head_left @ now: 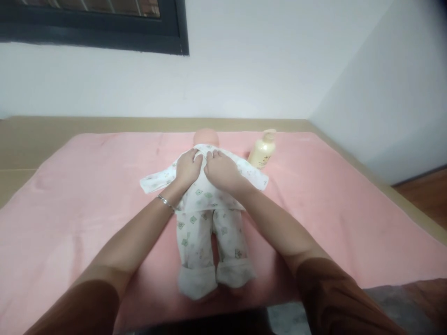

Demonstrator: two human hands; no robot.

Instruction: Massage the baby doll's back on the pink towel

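A baby doll lies on its back or front, I cannot tell which, with its smooth bare head (pixel 206 136) at the far end. It is dressed in a white long-sleeved top (pixel 204 197) and matching trousers (pixel 230 237) with a green print; the trouser ends are folded up. At the top's neckline my left hand (pixel 188 167), with a silver bracelet at the wrist, has its fingers closed on the fabric. Beside it my right hand (pixel 221 171) is curled on the same top, its thumb close to the left one. Both sleeves lie spread outward.
A pale yellow pump bottle (pixel 262 151) leans beside the doll's right-hand sleeve. Under everything is a pink blanket (pixel 104 204), on a surface with a tan edge (pixel 139 124) against a white wall (pixel 244 65). A dark window frame (pixel 104 37) is at upper left.
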